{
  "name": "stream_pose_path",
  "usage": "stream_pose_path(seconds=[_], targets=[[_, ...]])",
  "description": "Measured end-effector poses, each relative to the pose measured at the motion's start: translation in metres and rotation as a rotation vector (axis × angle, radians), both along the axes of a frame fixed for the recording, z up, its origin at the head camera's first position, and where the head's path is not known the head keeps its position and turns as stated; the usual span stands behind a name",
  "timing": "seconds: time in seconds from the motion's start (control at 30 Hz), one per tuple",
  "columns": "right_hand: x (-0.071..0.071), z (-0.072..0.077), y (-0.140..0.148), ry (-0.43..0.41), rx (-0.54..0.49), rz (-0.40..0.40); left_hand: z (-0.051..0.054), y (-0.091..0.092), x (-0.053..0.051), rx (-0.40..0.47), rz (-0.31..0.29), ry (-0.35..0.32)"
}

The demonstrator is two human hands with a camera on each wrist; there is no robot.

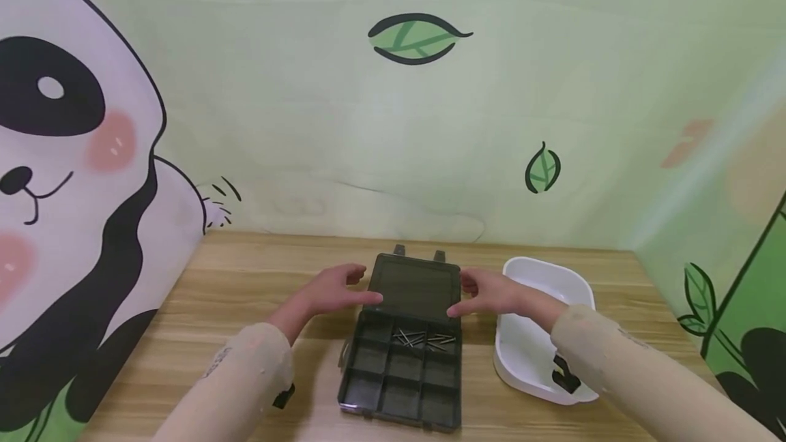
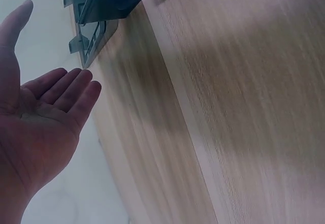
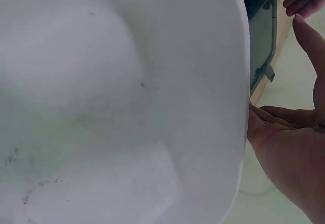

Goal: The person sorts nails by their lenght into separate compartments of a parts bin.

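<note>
A dark, see-through compartment box [image 1: 399, 398] lies on the table with its lid [image 1: 416, 285] folded back toward the wall. Thin metal nails or screws [image 1: 408, 338] fill part of one back compartment; more thin metal pieces [image 1: 441, 342] lie in the compartment to its right. At the lid's left edge is my left hand [image 1: 334, 290], thumb stretched over it; the left wrist view shows its palm [image 2: 43, 117] bare. My right hand [image 1: 491, 292] is at the lid's right edge, thumb extended, holding nothing. Whether either hand touches the lid, I cannot tell.
Right of the box stands a white plastic tray [image 1: 531, 353], partly under my right forearm. Small dark specks [image 3: 26, 198] mark its inside. A printed cloth backdrop [image 1: 295, 121] rises behind the wooden table [image 1: 245, 292].
</note>
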State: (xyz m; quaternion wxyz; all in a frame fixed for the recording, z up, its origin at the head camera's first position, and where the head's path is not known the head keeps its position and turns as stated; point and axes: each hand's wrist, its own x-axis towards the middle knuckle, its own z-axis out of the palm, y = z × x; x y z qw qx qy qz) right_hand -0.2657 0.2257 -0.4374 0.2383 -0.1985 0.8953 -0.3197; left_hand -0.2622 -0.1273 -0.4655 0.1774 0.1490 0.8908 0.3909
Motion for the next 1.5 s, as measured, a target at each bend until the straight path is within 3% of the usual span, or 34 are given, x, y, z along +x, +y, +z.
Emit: stream_pose_path(seconds=[0.3, 0.53, 0.73, 1.1, 1.3, 1.5], targets=[[-0.001, -0.003, -0.003, -0.060, 0.035, 0.010, 0.000, 0.002, 0.003, 0.006, -0.033, -0.018], [0.000, 0.000, -0.007, -0.036, 0.121, 0.052, -0.002, 0.006, 0.005, -0.009, -0.022, -0.015], [0.001, 0.001, -0.009, -0.040, 0.132, 0.062, -0.008, 0.010, 0.005, 0.009, -0.014, -0.020], [0.004, 0.000, -0.004, -0.088, 0.074, -0.011, -0.007, 0.013, 0.010, 0.102, 0.018, -0.064], [0.008, 0.000, 0.000, -0.055, -0.039, -0.020, -0.010, 0.011, 0.012, 0.156, 0.045, -0.044], [0.015, 0.000, 0.005, -0.001, -0.080, -0.058, -0.012, 0.009, 0.014, 0.238, 0.061, -0.025]])
